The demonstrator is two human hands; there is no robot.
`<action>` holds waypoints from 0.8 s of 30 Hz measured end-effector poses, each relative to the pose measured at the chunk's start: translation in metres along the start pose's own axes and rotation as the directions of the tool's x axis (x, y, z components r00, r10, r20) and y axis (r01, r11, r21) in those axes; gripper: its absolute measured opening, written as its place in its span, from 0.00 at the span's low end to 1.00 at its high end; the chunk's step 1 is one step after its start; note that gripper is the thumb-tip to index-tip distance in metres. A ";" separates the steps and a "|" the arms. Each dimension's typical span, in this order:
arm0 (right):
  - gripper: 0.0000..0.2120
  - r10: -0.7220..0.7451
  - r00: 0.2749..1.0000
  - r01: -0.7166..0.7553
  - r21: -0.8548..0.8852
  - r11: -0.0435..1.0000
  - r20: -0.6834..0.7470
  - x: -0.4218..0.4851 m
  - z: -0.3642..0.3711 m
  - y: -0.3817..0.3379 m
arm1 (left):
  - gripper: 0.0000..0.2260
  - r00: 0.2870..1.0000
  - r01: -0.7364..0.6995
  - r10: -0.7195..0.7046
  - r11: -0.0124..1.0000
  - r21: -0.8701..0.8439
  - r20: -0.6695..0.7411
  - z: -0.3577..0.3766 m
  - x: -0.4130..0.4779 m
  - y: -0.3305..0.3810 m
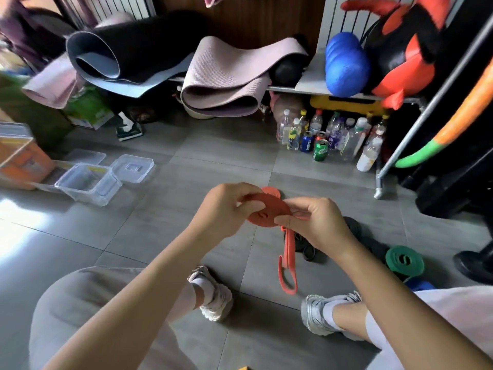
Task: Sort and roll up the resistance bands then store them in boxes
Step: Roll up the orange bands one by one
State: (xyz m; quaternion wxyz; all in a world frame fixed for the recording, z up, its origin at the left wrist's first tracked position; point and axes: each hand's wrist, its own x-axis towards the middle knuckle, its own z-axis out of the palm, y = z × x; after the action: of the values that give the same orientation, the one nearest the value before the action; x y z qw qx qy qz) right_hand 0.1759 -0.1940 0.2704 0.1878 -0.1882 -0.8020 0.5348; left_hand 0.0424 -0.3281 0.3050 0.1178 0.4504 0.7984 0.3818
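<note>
Coil of the red resistance band sits between your fingertips: left hand pinches its far rim, right hand pinches the opposite edge. The loose tail hangs below your right fingers. Pull it taut and lay each turn flush, so the coil does not telescope.

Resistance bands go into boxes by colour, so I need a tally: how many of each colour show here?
Red band, part-rolled, gripped by left hand and right hand: 1
Green band, rolled: 1
Blue band, mostly hidden: 1
Black bands, tangled heap: at least 1
Total: at least 4
</note>
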 end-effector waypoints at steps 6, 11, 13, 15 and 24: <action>0.16 0.010 0.996 0.008 0.208 0.978 -0.086 0.000 0.000 0.010 | 0.11 0.975 0.177 -0.222 0.812 -0.556 -0.014 0.004 -0.005 0.003; 0.15 0.003 0.997 0.012 0.211 0.977 -0.071 0.003 -0.007 0.007 | 0.10 0.976 0.219 -0.176 0.819 -0.530 0.130 0.003 -0.007 0.003; 0.13 0.014 1.000 -0.012 0.087 0.996 -0.017 0.004 -0.006 0.005 | 0.16 0.992 0.058 -0.032 0.976 -0.211 0.126 0.001 -0.003 0.003; 0.13 0.012 1.000 -0.011 -0.044 0.999 0.026 0.005 -0.004 0.000 | 0.19 0.982 -0.052 0.019 0.984 0.172 0.188 0.000 -0.001 0.013; 0.14 0.007 1.000 -0.008 0.062 0.998 0.027 0.001 -0.009 -0.003 | 0.07 0.997 0.017 -0.023 0.995 0.096 0.067 -0.008 0.006 0.015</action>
State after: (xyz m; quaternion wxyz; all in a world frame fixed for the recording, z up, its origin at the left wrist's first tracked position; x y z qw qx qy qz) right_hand 0.1796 -0.1874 0.2767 0.1807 -0.1780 -0.7868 0.5627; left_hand 0.0444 -0.3229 0.3226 0.1271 0.4604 0.8157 0.3264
